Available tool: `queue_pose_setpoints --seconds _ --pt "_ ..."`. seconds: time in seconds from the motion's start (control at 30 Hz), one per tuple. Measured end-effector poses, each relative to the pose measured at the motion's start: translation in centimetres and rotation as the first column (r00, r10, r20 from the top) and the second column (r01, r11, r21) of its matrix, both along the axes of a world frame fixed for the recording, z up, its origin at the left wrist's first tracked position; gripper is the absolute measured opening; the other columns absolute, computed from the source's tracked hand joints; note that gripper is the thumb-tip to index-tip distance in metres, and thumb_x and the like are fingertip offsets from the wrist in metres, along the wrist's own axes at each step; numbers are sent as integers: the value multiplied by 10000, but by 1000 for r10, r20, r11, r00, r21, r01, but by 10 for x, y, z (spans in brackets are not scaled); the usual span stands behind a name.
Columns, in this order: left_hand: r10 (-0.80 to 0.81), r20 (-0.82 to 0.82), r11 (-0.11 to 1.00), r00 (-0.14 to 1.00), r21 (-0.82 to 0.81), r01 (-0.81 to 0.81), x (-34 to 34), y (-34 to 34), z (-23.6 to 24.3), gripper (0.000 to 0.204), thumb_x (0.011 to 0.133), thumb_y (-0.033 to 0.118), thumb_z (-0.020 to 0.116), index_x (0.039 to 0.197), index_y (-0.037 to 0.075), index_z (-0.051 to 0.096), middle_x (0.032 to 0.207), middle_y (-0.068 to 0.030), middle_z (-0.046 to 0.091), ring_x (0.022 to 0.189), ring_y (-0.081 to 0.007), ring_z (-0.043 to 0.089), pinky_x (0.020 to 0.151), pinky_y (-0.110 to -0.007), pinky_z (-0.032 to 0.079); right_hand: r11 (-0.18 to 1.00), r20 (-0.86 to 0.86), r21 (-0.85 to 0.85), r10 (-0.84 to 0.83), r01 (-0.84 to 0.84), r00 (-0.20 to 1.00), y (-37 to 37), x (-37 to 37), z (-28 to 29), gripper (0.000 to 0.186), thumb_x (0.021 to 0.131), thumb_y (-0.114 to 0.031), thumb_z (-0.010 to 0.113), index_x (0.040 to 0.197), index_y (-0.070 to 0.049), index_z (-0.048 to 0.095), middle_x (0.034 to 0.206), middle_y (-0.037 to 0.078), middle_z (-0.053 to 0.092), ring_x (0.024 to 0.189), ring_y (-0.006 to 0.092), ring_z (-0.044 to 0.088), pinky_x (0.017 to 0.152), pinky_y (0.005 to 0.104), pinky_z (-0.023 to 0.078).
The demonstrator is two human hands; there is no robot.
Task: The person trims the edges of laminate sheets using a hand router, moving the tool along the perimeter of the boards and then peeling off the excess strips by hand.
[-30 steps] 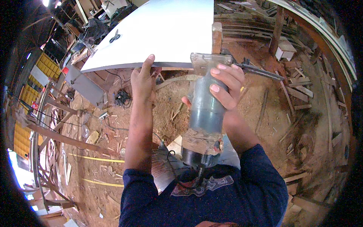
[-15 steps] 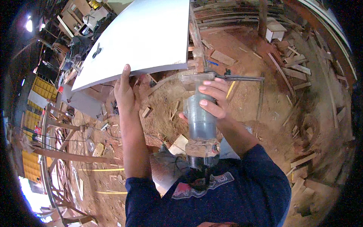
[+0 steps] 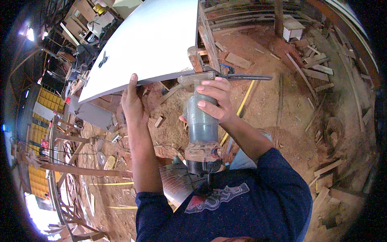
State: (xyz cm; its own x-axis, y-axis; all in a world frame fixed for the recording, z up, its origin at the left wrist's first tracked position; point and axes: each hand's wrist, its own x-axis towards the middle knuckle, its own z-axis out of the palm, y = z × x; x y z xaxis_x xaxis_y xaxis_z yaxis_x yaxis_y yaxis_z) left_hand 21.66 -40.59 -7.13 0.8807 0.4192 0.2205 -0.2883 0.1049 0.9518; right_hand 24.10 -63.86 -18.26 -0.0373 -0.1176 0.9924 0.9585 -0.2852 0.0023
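Note:
A white panel (image 3: pixel 149 44) with a grey edge reaches toward me from the far side. My left hand (image 3: pixel 134 103) grips its near edge, thumb on top and the other fingers hidden below. My right hand (image 3: pixel 217 99) is wrapped round the grey body of a trim router (image 3: pixel 202 126), held at the panel's near right corner. The router lies with its flat base plate (image 3: pixel 196 77) facing away from me, against or very near the panel's edge; whether its bit touches is hidden. A dark bar (image 3: pixel 252 77) sticks out rightward beside the base.
A dark three-lobed piece (image 3: pixel 103 59) lies on the panel. Wooden supports (image 3: pixel 206 36) stand by its right side. Wood offcuts (image 3: pixel 238 61) and sawdust cover the ground. A cord (image 3: pixel 169 146) runs by my left forearm. A small white-sided stool (image 3: pixel 293 30) stands far right.
My right hand has moved the router left, to the panel's near right corner. The view has shifted slightly. My left hand keeps its hold on the panel's edge.

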Motion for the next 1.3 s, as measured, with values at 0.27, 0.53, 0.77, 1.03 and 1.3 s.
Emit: queue_pose_setpoints --seconds 0.27,0.53,0.77,1.03,1.3 --pt "-34 24 997 999 -72 36 -1 -1 -2 502 992 311 746 1255 -97 617 1155 -138 670 1012 -217 659 877 -404 548 998 17 57 -11 10 1000 7 -7 23 666 704 -358 957 1237 -236 577 1324 80 642 1214 306 615 1052 537 432" --pt "13 0 998 1000 -64 -13 0 -5 1 502 989 325 752 1241 -92 629 1120 -132 679 964 -218 667 855 -394 566 998 85 21 -69 67 994 0 -2 51 717 699 -407 978 1252 -247 550 1288 70 644 1208 295 612 1051 518 440" --pt "69 -49 997 996 -40 -71 -6 -2 -9 467 1047 421 663 1105 -43 665 957 -134 722 832 -213 694 746 -322 576 990 -41 86 -110 113 993 -39 -31 46 759 743 -392 956 1294 -230 460 1281 97 593 1188 319 595 1044 552 450" --pt "-194 -66 961 979 189 203 -13 -100 -22 499 1014 411 700 1176 -59 646 994 -124 702 903 -224 709 877 -360 586 909 -41 -170 -392 380 919 -109 -36 31 774 799 -452 900 1327 -188 400 1282 148 555 1178 365 585 1051 595 442" --pt "-232 -2 971 973 -65 231 -7 -131 -17 434 924 333 812 1139 -19 678 996 -66 686 874 -170 681 861 -338 575 855 76 -211 -470 475 880 -126 -34 43 742 798 -450 908 1295 -165 436 1253 139 599 1171 353 605 1055 577 452"
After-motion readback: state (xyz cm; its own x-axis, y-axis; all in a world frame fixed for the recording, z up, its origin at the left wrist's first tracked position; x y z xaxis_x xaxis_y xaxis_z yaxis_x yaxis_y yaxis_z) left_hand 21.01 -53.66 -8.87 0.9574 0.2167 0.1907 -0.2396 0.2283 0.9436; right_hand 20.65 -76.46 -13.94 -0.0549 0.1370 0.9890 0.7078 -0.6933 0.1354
